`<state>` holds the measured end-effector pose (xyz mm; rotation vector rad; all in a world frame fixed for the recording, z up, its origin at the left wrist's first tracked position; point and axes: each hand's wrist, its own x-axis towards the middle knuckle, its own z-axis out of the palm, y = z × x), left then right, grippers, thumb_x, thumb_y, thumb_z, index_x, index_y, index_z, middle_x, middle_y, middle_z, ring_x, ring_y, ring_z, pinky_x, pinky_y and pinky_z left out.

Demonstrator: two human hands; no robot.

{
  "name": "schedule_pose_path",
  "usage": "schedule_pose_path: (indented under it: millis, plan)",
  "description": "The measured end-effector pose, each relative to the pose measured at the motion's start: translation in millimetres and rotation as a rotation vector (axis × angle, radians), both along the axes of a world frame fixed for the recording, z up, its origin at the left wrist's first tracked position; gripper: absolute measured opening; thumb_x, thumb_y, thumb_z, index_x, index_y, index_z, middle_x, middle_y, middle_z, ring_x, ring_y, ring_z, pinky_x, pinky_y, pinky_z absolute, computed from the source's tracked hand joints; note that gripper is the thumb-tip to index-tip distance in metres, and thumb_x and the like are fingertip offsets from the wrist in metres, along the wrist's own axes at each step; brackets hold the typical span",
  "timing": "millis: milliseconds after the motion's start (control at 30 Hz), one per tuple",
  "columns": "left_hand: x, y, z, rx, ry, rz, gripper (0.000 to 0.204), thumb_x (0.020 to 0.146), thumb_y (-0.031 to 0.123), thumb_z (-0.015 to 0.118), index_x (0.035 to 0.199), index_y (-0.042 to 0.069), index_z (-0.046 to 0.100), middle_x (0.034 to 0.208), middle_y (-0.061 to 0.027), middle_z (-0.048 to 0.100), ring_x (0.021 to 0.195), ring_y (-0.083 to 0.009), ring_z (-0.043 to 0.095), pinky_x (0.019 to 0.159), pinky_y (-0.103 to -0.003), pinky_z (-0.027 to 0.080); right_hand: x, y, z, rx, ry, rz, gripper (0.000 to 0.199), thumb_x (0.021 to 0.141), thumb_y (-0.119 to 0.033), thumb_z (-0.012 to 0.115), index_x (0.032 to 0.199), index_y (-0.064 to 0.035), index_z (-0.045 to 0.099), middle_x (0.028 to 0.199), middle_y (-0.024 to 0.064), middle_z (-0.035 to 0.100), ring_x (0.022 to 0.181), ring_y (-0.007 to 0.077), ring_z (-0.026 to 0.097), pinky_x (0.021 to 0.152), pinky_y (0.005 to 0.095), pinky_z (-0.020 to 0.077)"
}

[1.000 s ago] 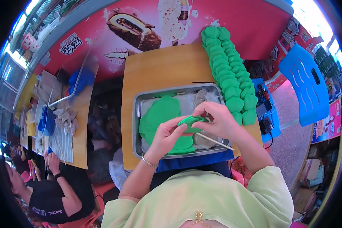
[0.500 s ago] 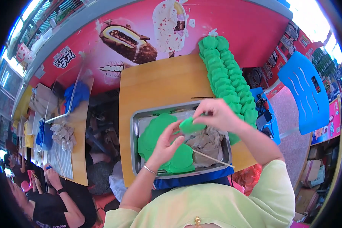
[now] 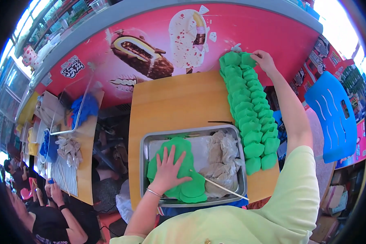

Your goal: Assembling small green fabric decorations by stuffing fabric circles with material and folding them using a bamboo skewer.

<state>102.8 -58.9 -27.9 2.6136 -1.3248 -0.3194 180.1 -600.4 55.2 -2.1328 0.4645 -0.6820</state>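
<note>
A metal tray sits at the near edge of a wooden table. In its left half lies a pile of flat green dough rounds. My left hand rests flat on that pile with fingers spread. The tray's right half holds a grey-brown filling mass with a thin stick leaning in it. Along the table's right side runs a long double row of folded green dumplings. My right hand reaches to the far end of that row, fingertips pinched on the last green dumpling.
A red counter front with ice-cream pictures rises behind the table. A blue plastic chair stands to the right. Another table on the left carries a blue bowl, cloths and a clear box. A seated person is at lower left.
Both hands were together over the tray folding a green round. Now my right hand has carried the folded piece out to the far end of the row, and my left hand has dropped onto the pile.
</note>
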Motion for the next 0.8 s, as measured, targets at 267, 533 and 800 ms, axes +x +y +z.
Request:
schedule_pose_path:
  millis: [267, 533, 800]
  plan:
    - [-4, 0, 0, 0.020, -0.002, 0.023, 0.092, 0.068, 0.062, 0.064, 0.141, 0.017, 0.031, 0.147, -0.0249, 0.014, 0.133, -0.0509, 0.010, 0.100, -0.069, 0.011, 29, -42, -21, -0.131, 0.230, 0.155, 0.022, 0.079, -0.024, 0.067, 0.090, -0.0052, 0.064, 0.074, 0.0034, 0.061, 0.070, 0.0120, 0.058, 0.062, 0.0299, 0.0471]
    - [-6, 5, -3, 0.017, 0.019, 0.026, 0.091, 0.069, 0.061, 0.064, 0.141, 0.017, 0.031, 0.147, -0.0247, 0.012, 0.132, -0.0513, 0.010, 0.100, -0.069, 0.013, 36, -29, -39, -0.477, 0.191, 0.017, 0.029, 0.075, -0.031, 0.069, 0.093, -0.0092, 0.064, 0.084, 0.0113, 0.064, 0.078, 0.0265, 0.061, 0.069, 0.0374, 0.0483]
    - [6, 10, 1, -0.099, 0.028, -0.023, 0.082, 0.072, 0.049, 0.067, 0.139, 0.016, 0.033, 0.146, -0.0220, 0.018, 0.133, -0.0481, 0.015, 0.104, -0.064, 0.016, -9, 46, 8, -0.522, -0.163, -0.022, 0.030, 0.084, -0.019, 0.062, 0.110, -0.0058, 0.058, 0.103, 0.0093, 0.062, 0.092, 0.0207, 0.059, 0.079, 0.0340, 0.0468]
